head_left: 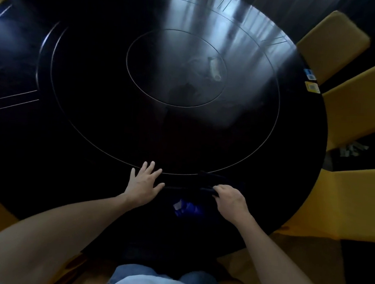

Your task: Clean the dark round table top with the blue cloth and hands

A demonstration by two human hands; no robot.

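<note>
The dark round table top (pixel 117 114) fills most of the head view, glossy, with thin inlaid rings. My left hand (pixel 144 184) lies flat on it near the front edge, fingers spread and holding nothing. My right hand (pixel 230 200) is a little to the right, its fingers closed on a fold of the blue cloth (pixel 187 208). The cloth lies on the table between my hands. Most of it looks nearly black in the shadow, and only a bright blue patch with a small white label shows clearly.
Yellow chairs (pixel 360 105) stand around the table's right side, and another chair (pixel 342 197) is close to my right arm. Two small stickers (pixel 312 86) sit at the right rim. A pale shape (pixel 215 68), perhaps a reflection, shows in the inner ring.
</note>
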